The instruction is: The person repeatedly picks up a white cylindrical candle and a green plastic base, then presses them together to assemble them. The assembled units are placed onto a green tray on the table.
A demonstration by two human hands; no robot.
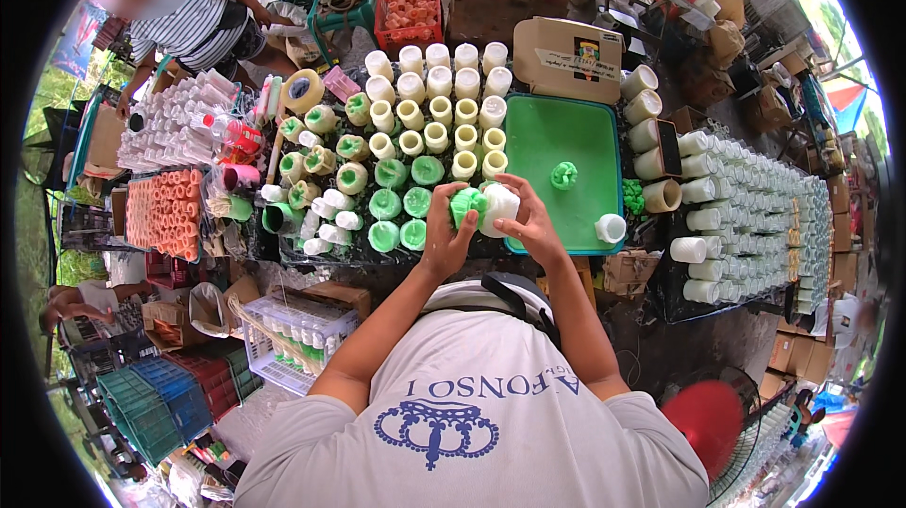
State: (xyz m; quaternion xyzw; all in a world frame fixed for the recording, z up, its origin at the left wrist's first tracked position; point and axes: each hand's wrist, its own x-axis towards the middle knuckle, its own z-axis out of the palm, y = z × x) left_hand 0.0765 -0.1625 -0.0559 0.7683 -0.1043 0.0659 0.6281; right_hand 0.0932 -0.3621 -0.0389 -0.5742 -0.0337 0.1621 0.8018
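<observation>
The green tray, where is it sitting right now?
In the head view, the green tray lies on the table right of centre, just beyond the right hand, between the rows of small white jars and the lying white cups.

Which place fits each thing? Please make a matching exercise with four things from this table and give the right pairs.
Things:
1. left hand
2. right hand
3. green tray
4. red crate

Places or states:
a. at the far edge of the table
b. holds a white jar
c. holds a green lump
d. carries a green lump and a small white jar

Pairs: 1-c, 2-b, 3-d, 4-a
</observation>
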